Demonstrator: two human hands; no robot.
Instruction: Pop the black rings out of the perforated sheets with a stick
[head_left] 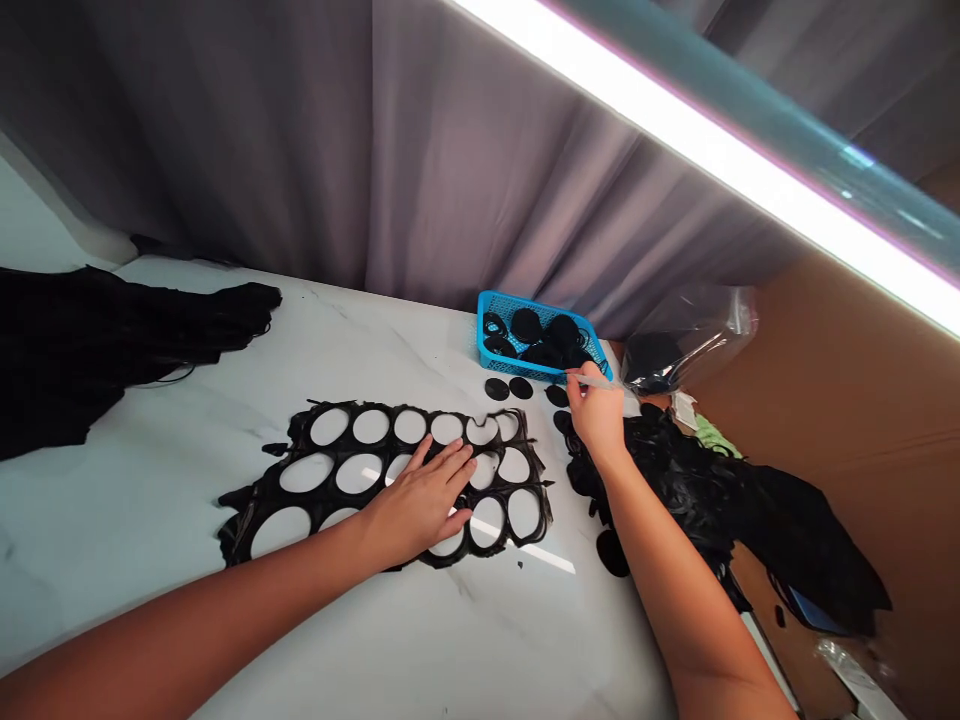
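My left hand [420, 500] lies flat, fingers spread, on a thin black sheet [351, 449] with rows of round holes cut through it. White tabletop shows through the holes, and the sheet's edges are ragged. My right hand [601, 418] is closed in a pinch at the near right corner of a blue mesh basket [525, 366]. A thin pale strip-like thing [598, 381] sticks out of its fingers; its kind is unclear. Black discs [527, 325] fill the basket. Two loose black discs [496, 389] rest in front of it, and another disc [557, 396] lies beside my right hand.
A heap of black scraps [675, 470] covers the table's right side, with a black disc [613, 553] at its near edge. Black sheet material [112, 350] is piled at left. A clear plastic bag [686, 340] stands behind the scraps. A bright tube light [720, 150] crosses above.
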